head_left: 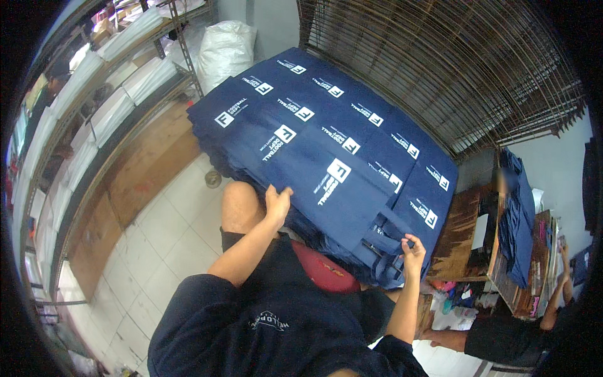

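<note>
A broad pile of navy fabric bags (276, 169) with white printing lies in front of me, its layers overlapping. My left hand (277, 204) is closed on the near left edge of the top bag (314, 204), thumb and fingers pinched together. At the near right end of the same bag, my right hand (412, 252) has its fingers curled at a navy strap handle (392, 227). More folded straps (377, 248) hang in a cluster just left of that hand. The undersides of the bags are hidden.
A red seat (323, 270) shows between my legs. Shelving with white stacks (113, 116) stands left, a white sack (227, 53) behind the pile. Stacked wire racks (440, 63) lean at the back. At right, another person's arm (559, 286) is near a wooden table (461, 235).
</note>
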Motion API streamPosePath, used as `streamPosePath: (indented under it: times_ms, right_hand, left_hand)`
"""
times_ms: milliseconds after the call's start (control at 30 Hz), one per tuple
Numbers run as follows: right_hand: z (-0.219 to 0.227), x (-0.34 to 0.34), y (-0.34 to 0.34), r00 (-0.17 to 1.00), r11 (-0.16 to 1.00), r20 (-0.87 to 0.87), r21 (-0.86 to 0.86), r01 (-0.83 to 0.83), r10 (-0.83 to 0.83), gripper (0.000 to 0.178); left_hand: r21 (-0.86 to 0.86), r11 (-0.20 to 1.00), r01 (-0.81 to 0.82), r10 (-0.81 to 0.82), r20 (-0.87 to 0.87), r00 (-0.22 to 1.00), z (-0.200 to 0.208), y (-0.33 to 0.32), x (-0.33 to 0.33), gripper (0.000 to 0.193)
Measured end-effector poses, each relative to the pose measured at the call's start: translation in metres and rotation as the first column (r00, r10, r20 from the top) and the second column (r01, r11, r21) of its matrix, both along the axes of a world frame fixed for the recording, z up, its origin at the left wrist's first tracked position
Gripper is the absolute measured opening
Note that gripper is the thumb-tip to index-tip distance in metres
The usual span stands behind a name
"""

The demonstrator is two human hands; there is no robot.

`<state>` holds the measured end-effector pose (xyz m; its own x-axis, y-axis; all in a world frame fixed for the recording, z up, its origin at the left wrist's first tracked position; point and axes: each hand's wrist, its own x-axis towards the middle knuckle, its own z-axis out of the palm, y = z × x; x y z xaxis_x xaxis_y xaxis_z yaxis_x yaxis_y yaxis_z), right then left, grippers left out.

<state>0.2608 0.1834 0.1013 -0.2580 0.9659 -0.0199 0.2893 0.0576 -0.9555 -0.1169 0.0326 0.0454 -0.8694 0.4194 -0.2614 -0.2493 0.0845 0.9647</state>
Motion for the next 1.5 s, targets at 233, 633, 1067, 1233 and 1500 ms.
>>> streamPosePath:
  times_ms: [233, 633, 1067, 1233, 1500]
  right_hand:
    - [-0.005, -0.011, -0.004, 0.995, 0.995, 0.004, 0.004, 0.1, -0.1, 0.021]
    - [-0.003, -0.017, 0.004, 0.996, 0.996, 0.023, 0.028, 0.09, -0.091, 0.021]
    - [-0.009, -0.016, -0.006, 0.991, 0.992, -0.062, -0.051, 0.117, -0.12, 0.02]
    - [-0.023, -0.013, -0.006, 0.985, 0.989, -0.098, -0.064, 0.137, -0.142, 0.024]
    - [-0.029, -0.014, -0.012, 0.965, 0.976, -0.143, -0.04, 0.215, -0.218, 0.02]
  left_hand:
    - [-0.011, 0.998, -0.068, 0.069, 0.058, 0.996, 0.003, -0.015, 0.007, 0.064]
    - [0.021, 0.992, -0.126, 0.126, 0.003, 0.992, -0.011, -0.02, -0.001, 0.074]
    - [0.044, 0.99, -0.135, 0.135, 0.001, 0.991, -0.014, -0.019, -0.007, 0.081]
    - [0.015, 0.994, -0.109, 0.11, -0.01, 0.994, -0.009, -0.019, -0.007, 0.082]
    - [0.015, 0.997, -0.08, 0.08, -0.012, 0.997, 0.001, -0.022, -0.004, 0.081]
